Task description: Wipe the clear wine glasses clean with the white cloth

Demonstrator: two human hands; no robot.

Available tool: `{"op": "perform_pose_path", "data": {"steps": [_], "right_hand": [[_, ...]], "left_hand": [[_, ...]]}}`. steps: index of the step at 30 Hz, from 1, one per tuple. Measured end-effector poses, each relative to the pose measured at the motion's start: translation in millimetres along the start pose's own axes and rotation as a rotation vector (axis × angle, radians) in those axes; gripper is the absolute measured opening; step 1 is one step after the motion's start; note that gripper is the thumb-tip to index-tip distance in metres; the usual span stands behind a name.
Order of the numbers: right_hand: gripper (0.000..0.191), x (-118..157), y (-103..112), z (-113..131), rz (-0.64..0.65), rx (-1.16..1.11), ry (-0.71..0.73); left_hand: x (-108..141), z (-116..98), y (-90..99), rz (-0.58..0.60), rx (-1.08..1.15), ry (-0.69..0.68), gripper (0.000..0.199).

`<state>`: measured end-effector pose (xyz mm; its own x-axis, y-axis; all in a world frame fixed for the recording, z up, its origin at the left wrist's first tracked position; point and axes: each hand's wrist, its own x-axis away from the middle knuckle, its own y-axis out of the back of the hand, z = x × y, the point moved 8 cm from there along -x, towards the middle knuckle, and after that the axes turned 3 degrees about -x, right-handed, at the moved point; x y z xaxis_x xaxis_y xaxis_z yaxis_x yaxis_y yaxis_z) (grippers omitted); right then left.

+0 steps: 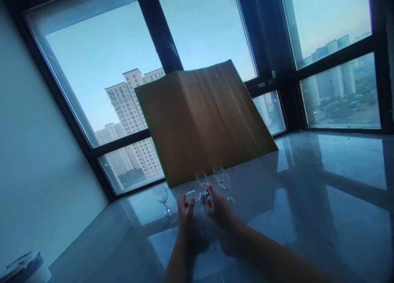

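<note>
My left hand (185, 209) is closed around the bowl of a tilted wine glass (191, 195). At the other end of that glass, my right hand (220, 206) has its fingers closed on a small pale bunched thing, perhaps a cloth (203, 197), which I cannot make out fully. To the left of my hands another wine glass (161, 195) stands upright on the glossy floor. Just beyond my hands is a clear glass (201, 178), its lower part hidden. More stemmed glassware (223, 179) stands to the right, overlapping in view.
A large brown wooden board (203, 123) leans against the windows behind the glasses. Shiny grey tiles (264, 233) reflect the window light. A white bucket-like container (26, 268) sits at the lower left, beside the pale wall (40, 164).
</note>
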<state>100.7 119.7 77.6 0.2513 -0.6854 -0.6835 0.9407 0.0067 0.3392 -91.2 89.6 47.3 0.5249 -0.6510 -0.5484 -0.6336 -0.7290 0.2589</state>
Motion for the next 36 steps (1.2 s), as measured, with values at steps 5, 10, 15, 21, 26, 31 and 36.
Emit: {"op": "perform_pose_path", "data": {"steps": [5,10,15,21,26,31,36], "right_hand": [[0.054,0,2,-3,-0.035,-0.035,0.034],[0.048,-1,10,-10,-0.180,-0.058,0.028],[0.048,-1,7,-19,-0.183,-0.102,-0.063],[0.052,1,5,-27,-0.129,-0.235,-0.249],[0.068,2,-1,-22,-0.024,-0.280,-0.297],[0.081,5,-13,-18,0.102,-0.343,-0.347],[0.085,7,-20,-15,0.167,-0.407,-0.340]], "left_hand": [[5,-15,-11.8,0.158,-0.124,-0.142,0.057],[11,-26,-14.9,0.190,-0.173,-0.197,0.056],[14,-34,-14.5,0.130,-0.239,-0.204,0.051],[14,-33,-13.3,0.051,-0.228,-0.143,0.045],[11,-26,-8.4,0.024,-0.190,-0.081,0.042],[10,-17,-3.5,0.010,-0.227,-0.017,0.036],[8,-10,-1.8,0.016,-0.259,0.017,0.038]]}}
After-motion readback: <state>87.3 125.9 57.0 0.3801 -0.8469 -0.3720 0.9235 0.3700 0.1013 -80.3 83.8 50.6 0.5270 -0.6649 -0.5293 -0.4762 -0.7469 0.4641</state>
